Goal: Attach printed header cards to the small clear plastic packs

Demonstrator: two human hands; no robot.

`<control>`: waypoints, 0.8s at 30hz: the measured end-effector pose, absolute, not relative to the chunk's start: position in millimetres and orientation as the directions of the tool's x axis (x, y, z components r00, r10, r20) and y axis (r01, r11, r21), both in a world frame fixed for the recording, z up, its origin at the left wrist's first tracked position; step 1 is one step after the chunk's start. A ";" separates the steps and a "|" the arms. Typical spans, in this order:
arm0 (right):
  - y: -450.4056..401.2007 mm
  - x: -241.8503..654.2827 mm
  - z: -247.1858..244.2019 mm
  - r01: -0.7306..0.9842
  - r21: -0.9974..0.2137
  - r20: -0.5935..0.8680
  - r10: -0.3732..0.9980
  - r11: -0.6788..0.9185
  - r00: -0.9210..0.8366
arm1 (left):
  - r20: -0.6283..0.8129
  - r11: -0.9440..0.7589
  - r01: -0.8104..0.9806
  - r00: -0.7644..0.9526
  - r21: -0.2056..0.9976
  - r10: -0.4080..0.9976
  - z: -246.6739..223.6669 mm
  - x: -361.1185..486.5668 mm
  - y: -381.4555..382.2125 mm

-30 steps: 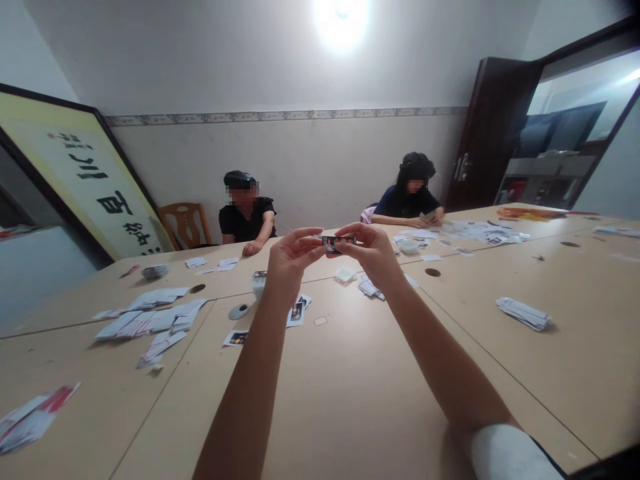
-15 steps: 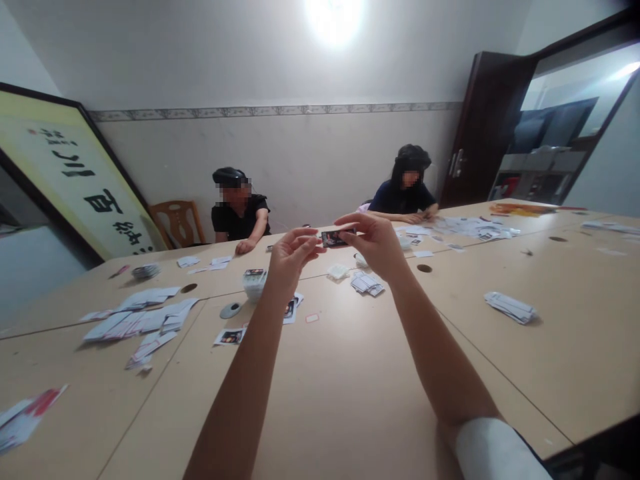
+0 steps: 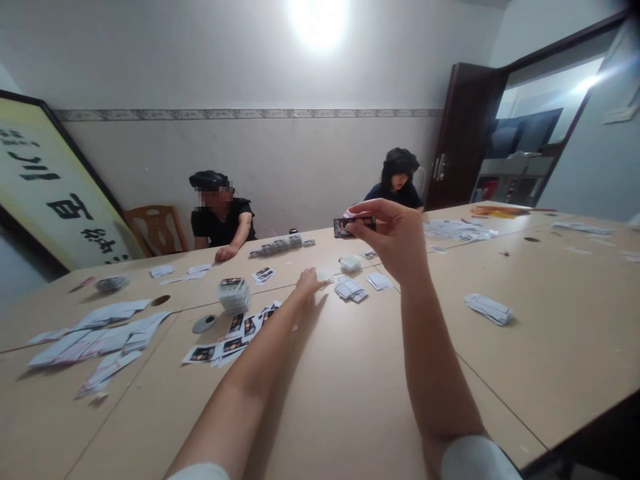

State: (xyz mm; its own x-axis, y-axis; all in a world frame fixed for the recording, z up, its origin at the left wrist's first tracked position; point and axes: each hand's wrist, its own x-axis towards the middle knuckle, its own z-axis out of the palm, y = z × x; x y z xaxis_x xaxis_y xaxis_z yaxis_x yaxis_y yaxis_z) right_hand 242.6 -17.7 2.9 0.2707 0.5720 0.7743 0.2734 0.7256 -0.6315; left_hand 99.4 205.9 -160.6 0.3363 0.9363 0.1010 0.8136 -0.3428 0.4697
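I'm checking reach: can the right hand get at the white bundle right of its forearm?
Probably yes: the right hand pinches a dark card, but nothing visible stands between it and the white bundle.

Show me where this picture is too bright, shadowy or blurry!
In the head view, the lamp glares white up top; the left arm casts a soft shadow on the table; print on the dark card is too blurry to read.

The framed calligraphy (image 3: 55,193) is cut off; its smallest characters seem too blurred to read.
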 end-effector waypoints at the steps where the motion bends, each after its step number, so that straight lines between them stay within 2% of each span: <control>1: -19.8 244.0 3.8 0.291 -0.622 0.782 0.559 0.727 0.276 | 0.089 -0.335 0.839 0.329 0.429 0.940 -163.6 100.0 209.2; 7: -23.5 245.9 5.0 0.320 -0.557 0.830 0.497 0.767 0.254 | 0.061 -0.282 0.922 0.276 0.266 0.959 -171.6 102.3 224.8; 12: -21.8 241.2 4.4 0.369 -0.582 0.813 0.527 0.724 0.249 | 0.041 -0.266 0.921 0.265 0.284 0.963 -174.5 104.3 229.5; 15: -23.0 239.6 5.1 0.363 -0.583 0.812 0.540 0.727 0.223 | 0.064 -0.268 0.888 0.263 0.373 0.963 -173.2 102.8 227.0; 19: -25.0 237.5 6.1 0.348 -0.595 0.804 0.545 0.725 0.239 | 0.110 -0.279 0.765 0.265 0.580 0.958 -158.3 97.1 222.4; 24: -20.6 233.3 6.1 0.291 -0.582 0.813 0.542 0.759 0.210 | 0.160 -0.304 0.375 0.369 0.876 0.915 -111.1 75.0 209.8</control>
State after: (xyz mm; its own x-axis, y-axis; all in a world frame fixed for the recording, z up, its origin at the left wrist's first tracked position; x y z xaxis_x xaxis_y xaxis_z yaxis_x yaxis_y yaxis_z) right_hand 233.3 -20.6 6.1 0.2100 0.5425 0.8134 0.2914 0.7594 -0.5817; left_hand 75.0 209.8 -111.1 0.3693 0.9155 0.1598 0.3748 -0.3040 0.8758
